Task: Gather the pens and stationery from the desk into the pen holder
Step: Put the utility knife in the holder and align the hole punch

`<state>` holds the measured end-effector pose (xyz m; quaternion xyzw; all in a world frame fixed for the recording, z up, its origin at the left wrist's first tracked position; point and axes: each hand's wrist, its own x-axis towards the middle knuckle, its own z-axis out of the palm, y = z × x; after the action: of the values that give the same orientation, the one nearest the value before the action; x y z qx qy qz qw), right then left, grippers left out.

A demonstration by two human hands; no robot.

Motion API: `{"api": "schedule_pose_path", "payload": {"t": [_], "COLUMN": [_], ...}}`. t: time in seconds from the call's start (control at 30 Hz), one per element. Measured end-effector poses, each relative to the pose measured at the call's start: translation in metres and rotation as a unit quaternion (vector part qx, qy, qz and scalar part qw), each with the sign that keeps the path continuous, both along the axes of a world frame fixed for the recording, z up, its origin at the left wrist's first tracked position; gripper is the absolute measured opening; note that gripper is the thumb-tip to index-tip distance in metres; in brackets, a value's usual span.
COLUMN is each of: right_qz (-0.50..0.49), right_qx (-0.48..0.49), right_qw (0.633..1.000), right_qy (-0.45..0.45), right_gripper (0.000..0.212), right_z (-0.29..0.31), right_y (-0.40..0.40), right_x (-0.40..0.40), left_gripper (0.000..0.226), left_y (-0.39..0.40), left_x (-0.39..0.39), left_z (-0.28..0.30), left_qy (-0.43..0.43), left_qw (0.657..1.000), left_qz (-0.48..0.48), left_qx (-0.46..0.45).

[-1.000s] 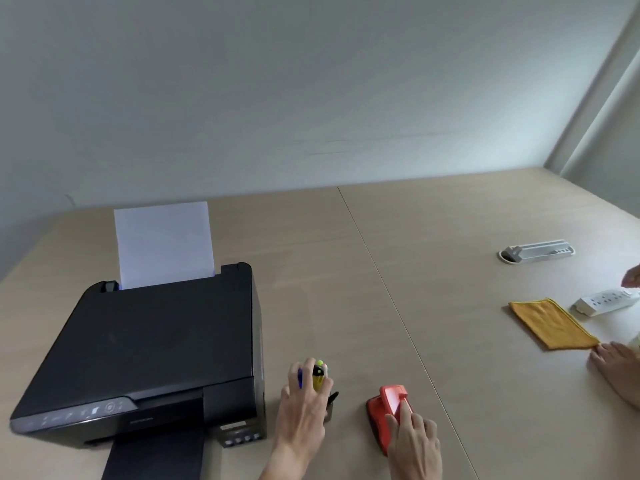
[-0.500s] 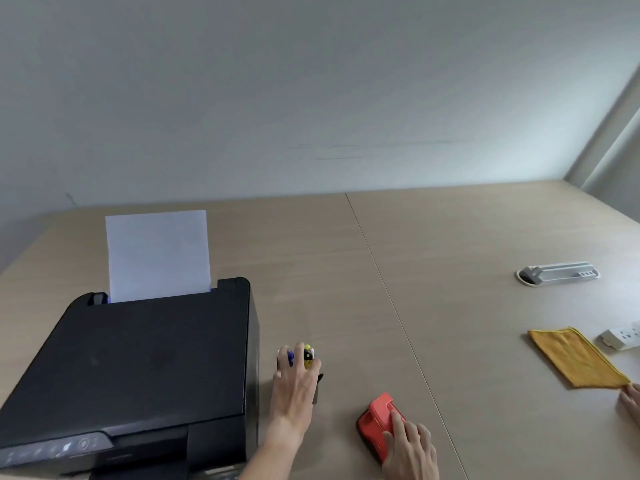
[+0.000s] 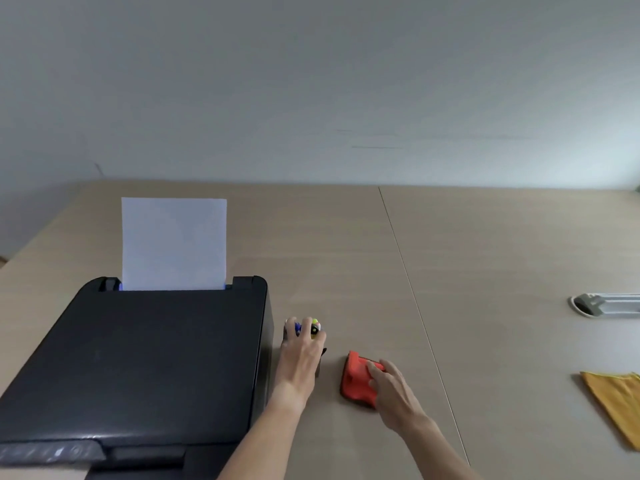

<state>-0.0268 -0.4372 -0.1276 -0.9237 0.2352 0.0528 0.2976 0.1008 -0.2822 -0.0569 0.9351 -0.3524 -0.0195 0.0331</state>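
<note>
The left hand [image 3: 300, 358] cups one dark pen holder [image 3: 320, 358] with two coloured pen tops, fingers wrapped over it. The right hand [image 3: 393, 389] lays spread fingers on one red plastic stapler [image 3: 356, 379] on the beige worktop [image 3: 450, 271].

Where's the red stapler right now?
Head view, lower centre: the red stapler lies on the desk under the right hand, right of the pen holder.

One printer [image 3: 138, 365], one paper sheet [image 3: 174, 244], one orange stapler [image 3: 358, 377], one yellow cloth [image 3: 616, 407], two hands.
</note>
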Motion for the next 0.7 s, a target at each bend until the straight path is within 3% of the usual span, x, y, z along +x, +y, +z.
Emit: {"api": "schedule_pose_path", "payload": {"t": [0.37,0.7], "right_qz": [0.072,0.101], "right_qx": [-0.061,-0.108], "right_qw": [0.994,0.987], "right_qy": [0.045,0.058], "right_gripper": [0.044,0.044], "right_z": [0.015,0.021], "right_y": [-0.023,-0.023], "right_x": [0.065,0.071], "left_gripper": [0.065,0.072], "left_y": [-0.013,-0.012], "left_x": [0.033,0.030], "left_z": [-0.012,-0.011], "left_qy": [-0.002,-0.018], "left_qw": [1.000,1.000], "left_qz": [-0.005,-0.004], "left_qx": [0.004,-0.002]}}
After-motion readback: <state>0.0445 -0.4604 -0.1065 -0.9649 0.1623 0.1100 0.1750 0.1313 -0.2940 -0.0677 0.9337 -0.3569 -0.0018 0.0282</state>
